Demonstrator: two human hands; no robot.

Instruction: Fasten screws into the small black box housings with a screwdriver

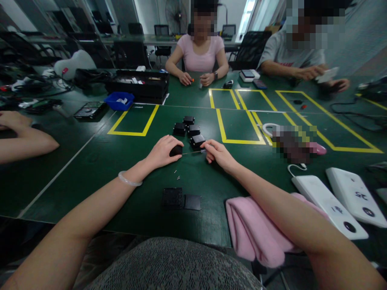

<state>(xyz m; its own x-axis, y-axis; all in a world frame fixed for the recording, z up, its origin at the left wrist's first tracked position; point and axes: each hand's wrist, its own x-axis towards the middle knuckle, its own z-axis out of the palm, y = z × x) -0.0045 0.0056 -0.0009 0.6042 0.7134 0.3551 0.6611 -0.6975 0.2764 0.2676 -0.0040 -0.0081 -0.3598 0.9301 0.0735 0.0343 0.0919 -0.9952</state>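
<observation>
My left hand (165, 151) rests on the green table (121, 169) with its fingers curled round a small black part (175, 151). My right hand (218, 154) pinches a thin screwdriver (193, 152) whose shaft points left toward that part. Just beyond both hands sits a cluster of small black boxes (189, 129). Three tiny screws (177, 174) lie on the table below my left hand. Nearer to me lie two flat black square covers (181, 199).
A pink cloth (250, 229) lies under my right forearm, with two white devices (338, 203) to its right. Yellow tape rectangles (238, 121) mark the table. A blue bin (119, 100) and a black crate (139, 84) stand far left. Two people sit opposite; another person's arm (21, 139) rests at left.
</observation>
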